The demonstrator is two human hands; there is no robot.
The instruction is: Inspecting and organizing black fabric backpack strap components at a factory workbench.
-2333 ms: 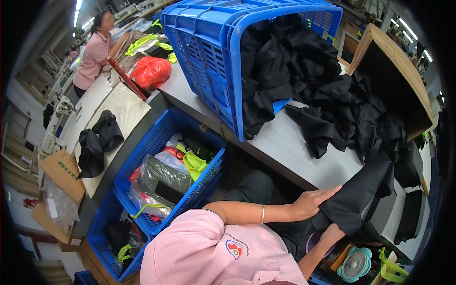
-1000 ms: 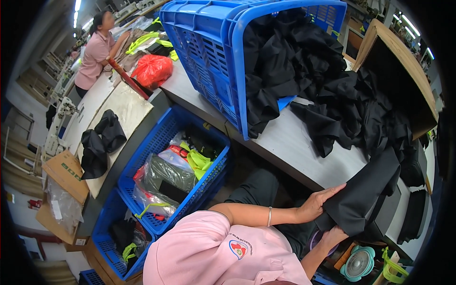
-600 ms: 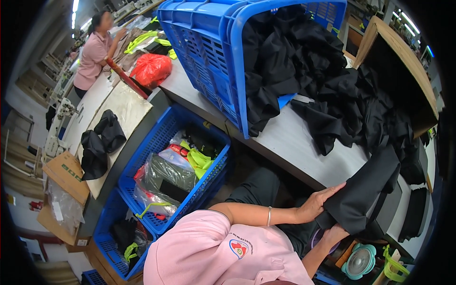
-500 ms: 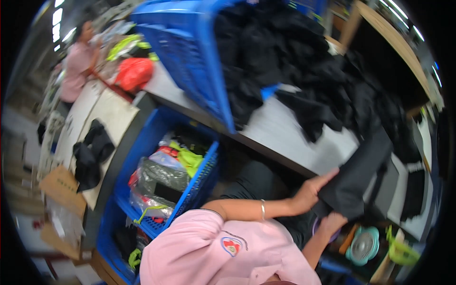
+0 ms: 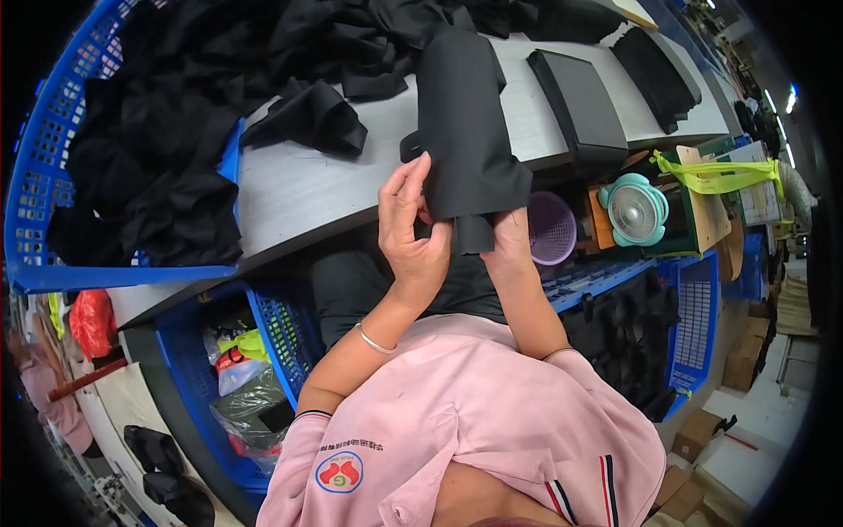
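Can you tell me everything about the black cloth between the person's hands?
The black cloth looks smooth and matte, a long, rounded shape with a wavy near edge. A narrower black strip pokes out below that edge. Its far part is over the pale table; its near end sticks out past the table edge. The left hand is at its left side; the right hand's fingers are mostly hidden by it.
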